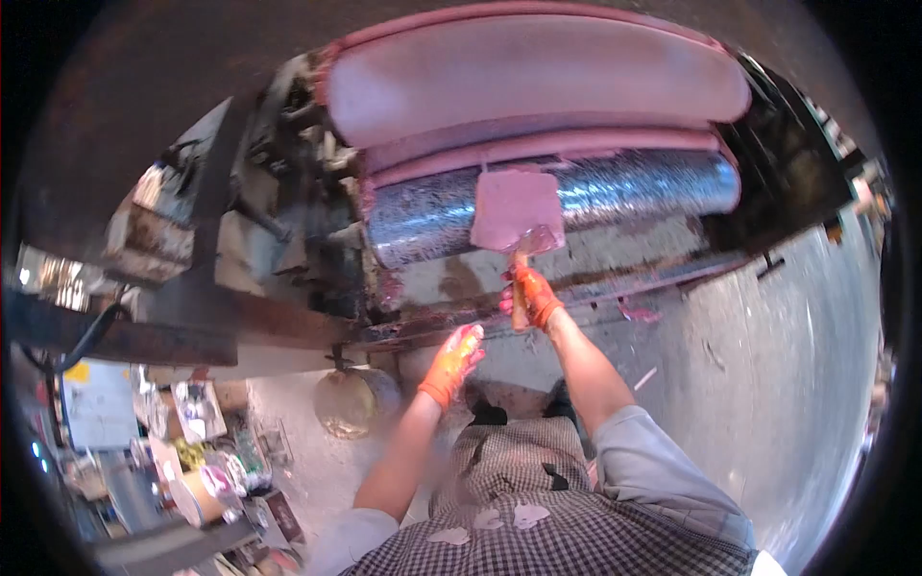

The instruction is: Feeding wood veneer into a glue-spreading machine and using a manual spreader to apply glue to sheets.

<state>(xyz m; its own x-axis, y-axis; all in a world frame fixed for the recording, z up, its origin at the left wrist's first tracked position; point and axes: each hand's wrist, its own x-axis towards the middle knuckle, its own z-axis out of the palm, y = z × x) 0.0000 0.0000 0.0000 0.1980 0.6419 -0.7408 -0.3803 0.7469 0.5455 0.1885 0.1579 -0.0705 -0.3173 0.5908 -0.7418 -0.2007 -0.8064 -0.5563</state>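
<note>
A broad scraper with a wooden handle (520,305) is held in my right hand (531,296), which wears an orange glove stained pink. Thick pink material covers the wide blade (519,206), which lies in front of the shiny metal roller (653,187). My left hand (454,365), in a matching glove smeared yellow and pink, is held lower and to the left. Its fingers look loosely extended, with nothing visible in them. Behind the metal roller, a larger surface (538,77) is coated in pink.
A ledge with a dark front rail (432,329) runs below the rollers. A round drum-like container (355,401) stands on the floor at the left. Farther left are cluttered boxes and a cylindrical tub (199,494). Dark machine framing (216,182) flanks the rollers.
</note>
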